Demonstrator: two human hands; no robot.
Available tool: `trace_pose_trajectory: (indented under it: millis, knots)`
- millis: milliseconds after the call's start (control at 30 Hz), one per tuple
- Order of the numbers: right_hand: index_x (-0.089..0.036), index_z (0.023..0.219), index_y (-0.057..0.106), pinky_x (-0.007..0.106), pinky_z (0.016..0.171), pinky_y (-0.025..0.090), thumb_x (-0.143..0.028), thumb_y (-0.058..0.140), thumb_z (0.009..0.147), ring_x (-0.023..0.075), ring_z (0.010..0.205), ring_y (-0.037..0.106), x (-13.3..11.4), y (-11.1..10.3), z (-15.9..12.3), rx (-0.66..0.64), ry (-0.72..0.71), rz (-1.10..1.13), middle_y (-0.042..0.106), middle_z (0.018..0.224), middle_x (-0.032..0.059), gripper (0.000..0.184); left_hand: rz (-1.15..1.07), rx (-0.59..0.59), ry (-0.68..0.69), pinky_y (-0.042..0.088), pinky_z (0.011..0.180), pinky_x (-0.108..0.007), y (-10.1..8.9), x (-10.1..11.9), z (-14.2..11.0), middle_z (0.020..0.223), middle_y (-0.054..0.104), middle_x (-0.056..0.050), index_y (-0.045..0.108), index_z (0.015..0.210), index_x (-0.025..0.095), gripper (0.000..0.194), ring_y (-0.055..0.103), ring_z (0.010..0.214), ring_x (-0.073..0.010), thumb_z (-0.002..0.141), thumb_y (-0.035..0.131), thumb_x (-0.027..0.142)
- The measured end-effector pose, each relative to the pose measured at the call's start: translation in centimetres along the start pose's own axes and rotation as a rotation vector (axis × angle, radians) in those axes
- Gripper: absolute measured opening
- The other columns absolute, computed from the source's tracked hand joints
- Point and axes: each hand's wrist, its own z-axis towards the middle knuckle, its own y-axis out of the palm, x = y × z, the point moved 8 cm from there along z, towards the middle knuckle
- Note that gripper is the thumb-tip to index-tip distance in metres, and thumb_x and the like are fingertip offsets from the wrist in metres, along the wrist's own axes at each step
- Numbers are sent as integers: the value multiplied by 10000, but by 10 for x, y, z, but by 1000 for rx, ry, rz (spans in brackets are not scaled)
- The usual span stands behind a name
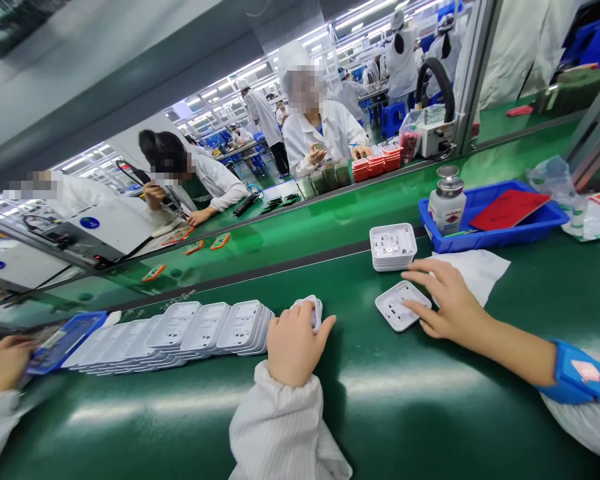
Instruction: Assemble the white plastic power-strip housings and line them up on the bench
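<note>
My left hand [293,343] is curled over a white plastic cover [317,312], which it partly hides. Spread fingers mark my right hand [450,303]; its fingertips touch or hover at the right edge of another white plastic cover [399,308] lying flat on the green table. Just behind that cover stands a neat stack of white covers [393,245], close to my right index finger. Left of my left hand, overlapping stacks of the same covers [245,325] run in a long row.
A blue tray [505,243] holds a pump bottle [447,203] and a red sheet [510,217]. Beside it lies a white cloth [475,270]. A neighbour's hand [5,363] is by a blue tray [70,340] at far left. Across the green belt [300,233], co-workers sit.
</note>
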Motion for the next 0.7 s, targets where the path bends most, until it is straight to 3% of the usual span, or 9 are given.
trace_pose_trajectory:
  millis: [100, 200, 267, 300, 400, 467, 600, 700]
  knots:
    - [-110, 1189, 511, 532, 891, 404, -306, 565, 853, 363, 1126, 441, 25, -2, 11, 85, 50, -146, 449, 1238, 218, 394, 37, 85, -2, 397, 710, -387, -6, -8, 0, 848, 641, -74, 609, 948, 170, 290, 579, 846, -287, 798, 607, 418]
    - [-120, 1102, 578, 550, 885, 398, -299, 564, 850, 389, 1162, 414, 43, 6, 20, 66, 63, -215, 420, 1282, 221, 310, -39, 322, 2, 430, 784, -447, -19, 0, -1, 1015, 606, -143, 552, 1124, 123, 452, 547, 972, -324, 785, 629, 413]
    - [-149, 938, 619, 544, 892, 393, -253, 554, 849, 377, 1164, 424, 48, 8, 26, 85, 46, -209, 467, 1249, 185, 152, -203, 467, 98, 431, 864, -468, -26, 26, -5, 1119, 553, -183, 484, 1212, 94, 570, 507, 1069, -326, 791, 618, 455]
    - [-162, 860, 616, 537, 899, 390, -228, 547, 848, 364, 1161, 434, 47, 7, 29, 112, 35, -189, 498, 1217, 163, 96, -308, 472, 198, 420, 914, -466, -25, 45, -8, 1166, 528, -184, 465, 1227, 104, 582, 483, 1122, -317, 792, 619, 458]
    - [-179, 771, 577, 520, 919, 381, -190, 536, 854, 325, 1139, 468, 39, -5, 34, 214, 9, -85, 554, 1122, 122, 94, -474, 334, 453, 331, 1023, -540, -13, 103, -14, 1318, 435, -175, 430, 1258, 163, 654, 347, 1282, -352, 751, 643, 517]
    - [-183, 797, 563, 516, 924, 380, -188, 538, 860, 312, 1128, 480, 31, -14, 34, 248, 8, 8, 564, 1092, 119, 68, -578, 339, 495, 282, 1052, -567, -11, 119, -15, 1341, 413, -166, 397, 1268, 189, 591, 305, 1318, -347, 786, 631, 437]
    - [-197, 874, 543, 474, 897, 417, -164, 517, 869, 275, 1070, 521, 14, -23, 28, 170, 54, 245, 604, 985, 93, 43, -907, 550, 375, 258, 1064, -567, -19, 102, -5, 1412, 276, -191, 270, 1333, 191, 589, 261, 1347, -330, 841, 556, 342]
    - [-207, 898, 554, 411, 844, 459, -166, 483, 881, 245, 994, 558, 6, -21, 19, 80, 143, 402, 618, 888, 68, 84, -1041, 557, 347, 244, 1070, -570, -16, 94, 1, 1474, 160, -190, 158, 1409, 216, 704, 170, 1386, -339, 841, 562, 309]
